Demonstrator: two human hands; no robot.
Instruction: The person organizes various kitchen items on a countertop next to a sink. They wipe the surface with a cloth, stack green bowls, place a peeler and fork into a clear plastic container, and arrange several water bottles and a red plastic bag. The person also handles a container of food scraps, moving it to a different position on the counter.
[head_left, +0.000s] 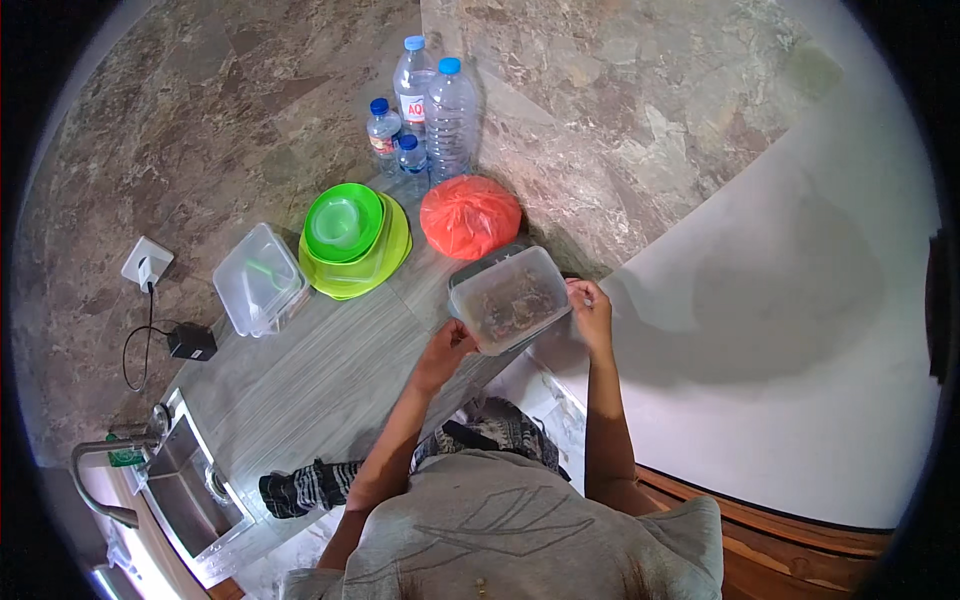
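A translucent plastic food container (514, 300) with brownish contents is held between my two hands near the counter's right end. My left hand (453, 345) pinches its near left corner, and my right hand (590, 304) grips its right edge. Beneath or behind it shows a dark tray or container (480, 262), partly hidden. Just beyond lies a knotted red plastic bag (471, 217). Left of the bag, green plastic bowls (319, 225) are stacked on a lime-green plate (401, 238), with a small clear cup (335, 223) on top.
Clear plastic containers (259, 281) stand farther left. Several plastic bottles (450, 120) stand against the stone-patterned wall. A black adapter (192, 342) hangs by a cable from the wall socket (147, 264). The steel sink (187, 480) and its faucet (105, 448) are at lower left.
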